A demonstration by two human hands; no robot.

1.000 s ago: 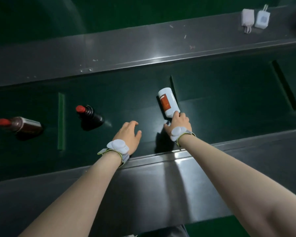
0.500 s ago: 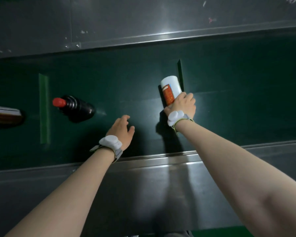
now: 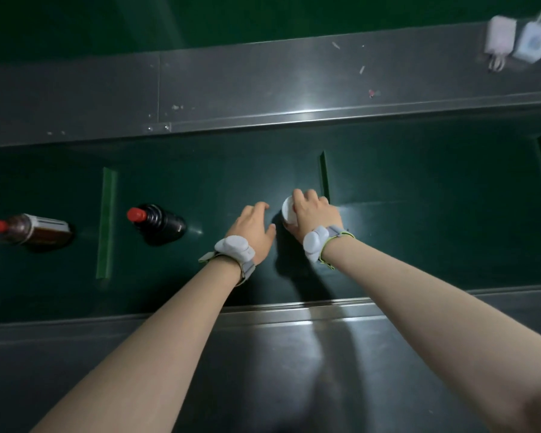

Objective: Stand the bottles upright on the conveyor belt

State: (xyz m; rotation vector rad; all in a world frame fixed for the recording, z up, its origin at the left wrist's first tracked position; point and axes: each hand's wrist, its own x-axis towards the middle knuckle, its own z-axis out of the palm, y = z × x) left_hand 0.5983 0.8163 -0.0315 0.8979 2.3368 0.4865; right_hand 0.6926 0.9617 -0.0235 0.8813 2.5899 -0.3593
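**White bottle nearly set upright; two dark bottles stand further left**

Head view: the right hand is wrapped over a white bottle on the green conveyor belt, fingers closed around its body so that only the round white end shows past them. From this angle that end faces the camera, which suggests the bottle is upright or very close to it, just beside a raised cleat on the belt; the hand hides the base, so whether it sits flat cannot be told. The left hand hovers just left of the bottle, fingers loosely spread and holding nothing.

Further left, a black bottle with a red cap appears to stand on the belt, leaning toward the frame edge as the wide lens would make it. Beyond a green strip, a brown bottle with a red cap at the left edge looks the same. Both read as already standing, though the distortion leaves some doubt.

Judged from this, the white bottle is the one in hand, and the step left is to release it without tipping. No lying bottle shows on the visible stretch of belt. Two small white devices rest on the far metal rail, apart from the work.
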